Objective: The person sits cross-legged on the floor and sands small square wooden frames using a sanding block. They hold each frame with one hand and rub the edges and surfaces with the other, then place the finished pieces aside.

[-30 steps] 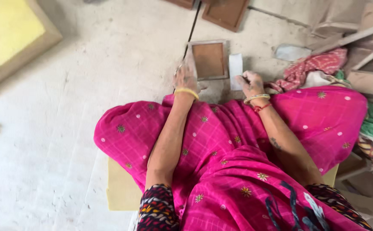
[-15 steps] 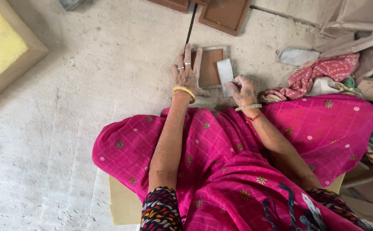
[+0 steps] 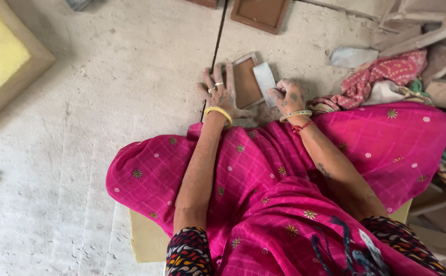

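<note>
A small wooden frame with a brown panel lies flat on the concrete floor in front of my knees. My left hand rests flat on the frame's left edge, fingers spread, rings and a yellow bangle showing. My right hand is closed on a pale flat rectangular piece, pressing it onto the frame's right edge. A pink patterned cloth covers my lap.
A larger wooden frame lies further ahead. A thin dark rod runs along the floor by my left hand. Wooden pieces and red cloth pile at the right. A yellow-topped board sits at the far left.
My left hand has slid forward and now lies flat on the frame's left side. My right hand has stayed on the pale piece at the frame's right edge. The view has shifted.
</note>
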Demonstrator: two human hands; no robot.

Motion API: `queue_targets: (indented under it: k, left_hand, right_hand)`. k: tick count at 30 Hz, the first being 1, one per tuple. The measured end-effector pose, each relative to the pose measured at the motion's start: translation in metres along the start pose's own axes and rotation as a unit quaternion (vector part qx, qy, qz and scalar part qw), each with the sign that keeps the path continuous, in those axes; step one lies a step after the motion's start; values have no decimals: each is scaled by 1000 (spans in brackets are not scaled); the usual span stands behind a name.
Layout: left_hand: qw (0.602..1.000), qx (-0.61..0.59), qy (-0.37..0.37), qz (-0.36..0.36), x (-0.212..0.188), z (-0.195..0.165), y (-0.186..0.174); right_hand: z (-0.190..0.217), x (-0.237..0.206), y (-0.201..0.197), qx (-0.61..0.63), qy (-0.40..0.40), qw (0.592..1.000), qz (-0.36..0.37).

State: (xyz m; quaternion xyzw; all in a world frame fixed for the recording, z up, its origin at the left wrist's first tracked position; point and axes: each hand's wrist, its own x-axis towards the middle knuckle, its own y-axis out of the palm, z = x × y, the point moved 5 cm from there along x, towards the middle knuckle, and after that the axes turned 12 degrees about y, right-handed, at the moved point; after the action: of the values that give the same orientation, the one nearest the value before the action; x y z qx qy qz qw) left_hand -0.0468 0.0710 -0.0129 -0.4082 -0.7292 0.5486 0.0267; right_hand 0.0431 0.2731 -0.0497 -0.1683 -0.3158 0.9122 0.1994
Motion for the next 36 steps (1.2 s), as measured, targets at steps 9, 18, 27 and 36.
queue_targets:
  k: [9,18,27,36]
  left_hand:
    - [999,12,32,-20,8,1,2]
    - [999,18,32,30,16,1,5]
    - [999,15,32,21,12,-4,-1]
    - [999,9,36,19,16,0,3]
  right_hand:
    - [28,40,3,52,13,997,56]
    - [24,37,-5,-7,-30,999,39]
    - [60,83,-2,-66,3,997,41]
    - [82,82,-4,-75,-60,995,28]
